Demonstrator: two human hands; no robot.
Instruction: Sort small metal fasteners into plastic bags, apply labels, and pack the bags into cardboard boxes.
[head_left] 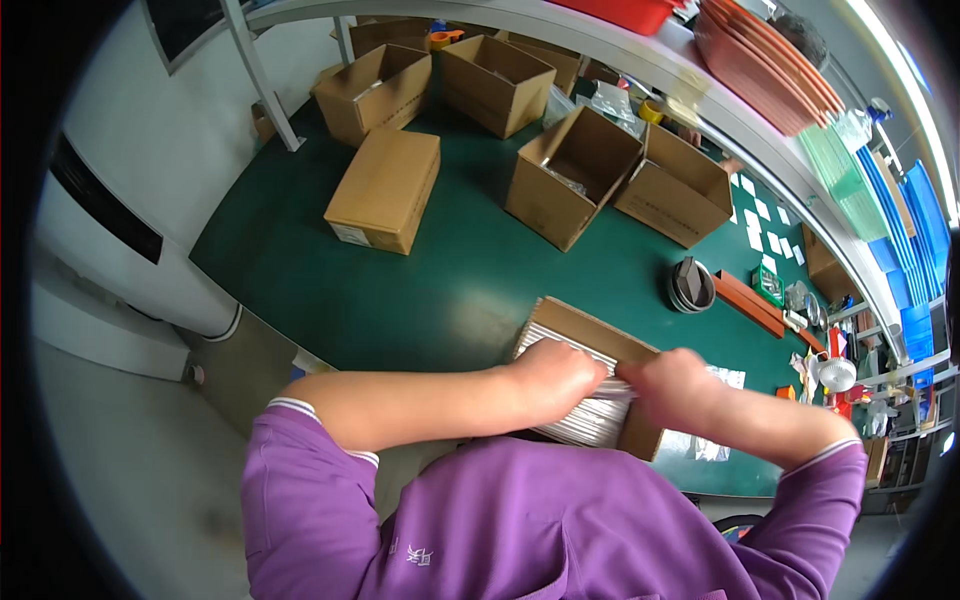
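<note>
In front of my body an open cardboard box stands on the green table. Slim whitish, silvery pieces are packed in rows inside it; their kind is not clear. My left hand is closed over the box, knuckles up. My right hand, slightly blurred, is closed above the box's right side. Between the two hands shows something shiny, and what the fingers grip is hidden.
A closed carton lies at the left on the green table. Several open cartons stand farther back, one of them a carton near the middle. A round dark container and brown bars lie at right. A shelf with red bins overhangs the back.
</note>
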